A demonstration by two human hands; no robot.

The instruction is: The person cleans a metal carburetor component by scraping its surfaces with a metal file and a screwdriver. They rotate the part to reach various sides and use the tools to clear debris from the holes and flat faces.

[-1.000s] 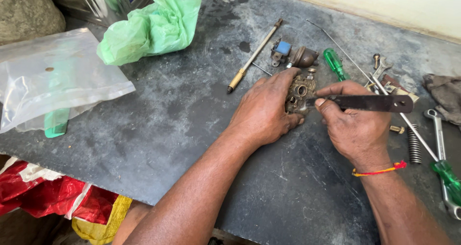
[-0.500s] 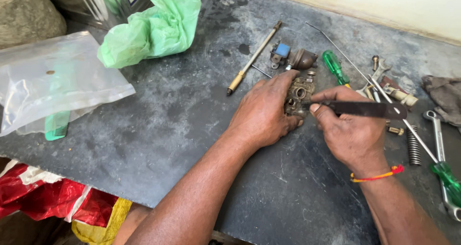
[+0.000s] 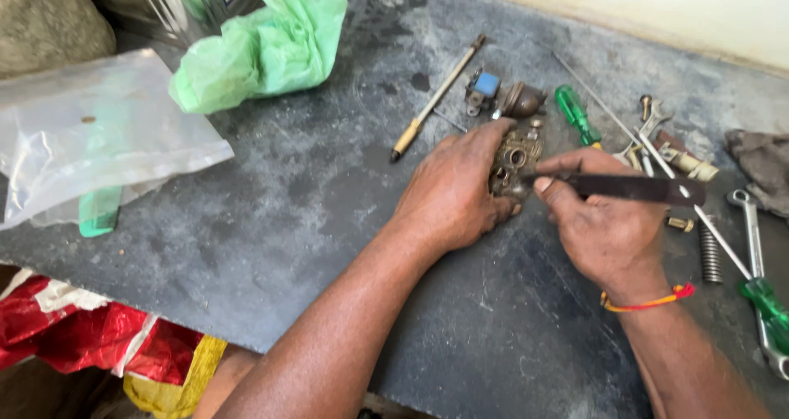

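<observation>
My left hand [image 3: 457, 191] grips a small grimy metal part [image 3: 514, 158], a carburettor-like body, and holds it down on the dark stone slab [image 3: 312, 197]. My right hand [image 3: 604, 222] holds a flat dark metal blade [image 3: 637, 189], with its tip laid against the part's right side. A red and yellow thread sits around my right wrist.
Behind the part lie a wooden-handled tool [image 3: 436, 100], a blue-topped fitting [image 3: 483, 87], a brown dome piece [image 3: 523, 100] and a green-handled screwdriver [image 3: 577, 115]. Spanners, a spring [image 3: 710, 255] and a long rod lie at right. A green bag [image 3: 263, 45] and clear bag [image 3: 90, 135] lie at left.
Both hands and the part have shifted slightly; my right hand has brought the blade's tip lower and closer against the part.
</observation>
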